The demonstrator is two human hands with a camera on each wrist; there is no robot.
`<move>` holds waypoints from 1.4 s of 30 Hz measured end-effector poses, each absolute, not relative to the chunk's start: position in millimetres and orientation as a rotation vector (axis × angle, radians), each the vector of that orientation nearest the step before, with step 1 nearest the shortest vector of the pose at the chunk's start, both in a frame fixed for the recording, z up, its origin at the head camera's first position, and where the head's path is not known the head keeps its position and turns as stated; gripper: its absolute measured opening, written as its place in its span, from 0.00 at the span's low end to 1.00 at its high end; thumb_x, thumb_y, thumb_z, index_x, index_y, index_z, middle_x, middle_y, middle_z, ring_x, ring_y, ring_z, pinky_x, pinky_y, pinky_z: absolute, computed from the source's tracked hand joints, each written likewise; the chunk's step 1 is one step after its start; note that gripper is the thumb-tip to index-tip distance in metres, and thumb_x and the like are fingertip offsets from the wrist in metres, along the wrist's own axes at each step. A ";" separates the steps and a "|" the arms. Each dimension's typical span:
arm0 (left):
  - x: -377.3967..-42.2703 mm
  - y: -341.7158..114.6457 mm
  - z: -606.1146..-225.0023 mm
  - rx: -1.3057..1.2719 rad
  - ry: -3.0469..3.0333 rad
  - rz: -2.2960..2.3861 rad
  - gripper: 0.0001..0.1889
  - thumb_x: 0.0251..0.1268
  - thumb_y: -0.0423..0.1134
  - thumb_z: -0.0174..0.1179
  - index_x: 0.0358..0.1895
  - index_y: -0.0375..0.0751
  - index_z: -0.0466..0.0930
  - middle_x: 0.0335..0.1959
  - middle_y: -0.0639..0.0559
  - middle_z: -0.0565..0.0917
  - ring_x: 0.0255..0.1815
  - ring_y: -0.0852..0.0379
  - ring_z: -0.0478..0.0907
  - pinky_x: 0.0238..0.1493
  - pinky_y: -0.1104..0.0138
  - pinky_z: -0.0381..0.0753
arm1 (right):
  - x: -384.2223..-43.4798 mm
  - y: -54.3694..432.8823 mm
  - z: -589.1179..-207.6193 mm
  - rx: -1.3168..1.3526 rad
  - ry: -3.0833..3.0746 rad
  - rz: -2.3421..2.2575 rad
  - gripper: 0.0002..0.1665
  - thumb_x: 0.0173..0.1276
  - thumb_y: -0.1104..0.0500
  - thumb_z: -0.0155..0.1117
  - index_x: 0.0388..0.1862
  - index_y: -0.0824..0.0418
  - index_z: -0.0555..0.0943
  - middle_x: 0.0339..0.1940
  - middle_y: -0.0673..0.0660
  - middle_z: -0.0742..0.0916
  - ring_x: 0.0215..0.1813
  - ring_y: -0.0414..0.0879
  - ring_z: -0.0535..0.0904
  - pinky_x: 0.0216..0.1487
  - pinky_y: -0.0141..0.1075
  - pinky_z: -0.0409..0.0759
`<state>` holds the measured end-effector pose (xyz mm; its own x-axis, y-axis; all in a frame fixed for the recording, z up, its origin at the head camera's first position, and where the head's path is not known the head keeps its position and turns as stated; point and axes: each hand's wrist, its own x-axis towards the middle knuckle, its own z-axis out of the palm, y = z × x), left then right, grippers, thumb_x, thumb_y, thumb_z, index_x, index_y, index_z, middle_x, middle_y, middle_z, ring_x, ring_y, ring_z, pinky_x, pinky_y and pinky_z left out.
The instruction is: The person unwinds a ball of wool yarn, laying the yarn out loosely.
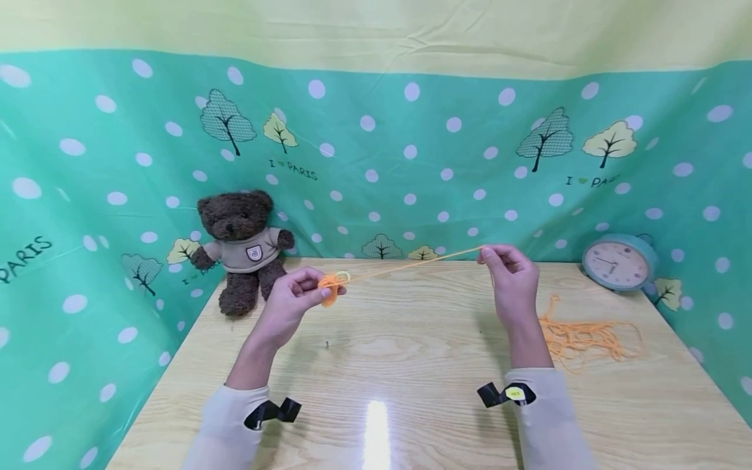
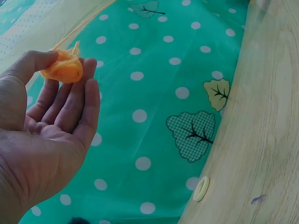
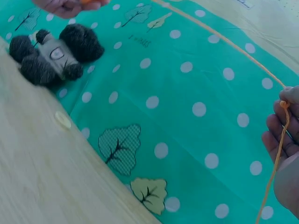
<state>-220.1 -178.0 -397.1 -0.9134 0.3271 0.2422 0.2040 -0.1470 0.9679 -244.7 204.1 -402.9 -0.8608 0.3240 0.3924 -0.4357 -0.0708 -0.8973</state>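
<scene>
My left hand [image 1: 288, 303] pinches a small wound bundle of orange yarn [image 2: 64, 66] between thumb and fingertips, its other fingers loosely bent. From the bundle a strand of the same yarn [image 1: 417, 262] runs taut, rising slightly to my right hand [image 1: 512, 281]. There the thumb and fingers pinch the strand, and its tail [image 3: 275, 168] hangs down past the palm in the right wrist view. Both hands are raised above the wooden table [image 1: 382, 365]. A loose heap of orange yarn [image 1: 593, 339] lies on the table, partly hidden behind the right forearm.
A brown teddy bear [image 1: 241, 241] in a grey shirt sits at the table's back left. At the back right stands a teal round clock [image 1: 618, 262]. A pale ring [image 2: 201, 189] lies near the back edge, before a green dotted curtain [image 1: 411, 170].
</scene>
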 end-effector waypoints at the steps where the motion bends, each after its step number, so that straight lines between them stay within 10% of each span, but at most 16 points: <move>1: -219.6 -177.7 -396.9 0.633 1.977 2.236 0.06 0.72 0.28 0.62 0.42 0.44 0.80 0.41 0.55 0.92 0.46 0.59 0.90 0.50 0.70 0.85 | -244.3 206.1 -402.6 0.123 -1.711 1.981 0.11 0.72 0.60 0.70 0.40 0.70 0.86 0.30 0.46 0.89 0.37 0.41 0.84 0.51 0.28 0.81; 18: -219.1 -170.7 -399.1 0.556 1.849 2.384 0.07 0.74 0.27 0.57 0.43 0.45 0.77 0.39 0.58 0.83 0.42 0.63 0.80 0.45 0.74 0.79 | -232.2 236.8 -405.4 0.198 -1.873 1.921 0.10 0.72 0.61 0.70 0.43 0.70 0.86 0.33 0.45 0.90 0.40 0.38 0.85 0.48 0.25 0.82; 27: -221.9 -170.8 -397.9 0.497 1.924 2.352 0.26 0.75 0.29 0.59 0.73 0.31 0.69 0.46 0.59 0.83 0.44 0.65 0.80 0.48 0.73 0.80 | -227.8 243.9 -407.1 0.162 -1.973 1.813 0.13 0.74 0.58 0.68 0.44 0.69 0.86 0.33 0.43 0.89 0.41 0.37 0.84 0.47 0.23 0.81; 42: -225.8 -169.6 -400.6 0.211 1.983 2.533 0.09 0.75 0.30 0.59 0.46 0.48 0.87 0.43 0.60 0.88 0.41 0.65 0.82 0.44 0.74 0.81 | -223.4 259.0 -403.1 0.164 -2.076 1.799 0.18 0.76 0.55 0.66 0.49 0.72 0.84 0.36 0.41 0.89 0.43 0.37 0.82 0.48 0.22 0.80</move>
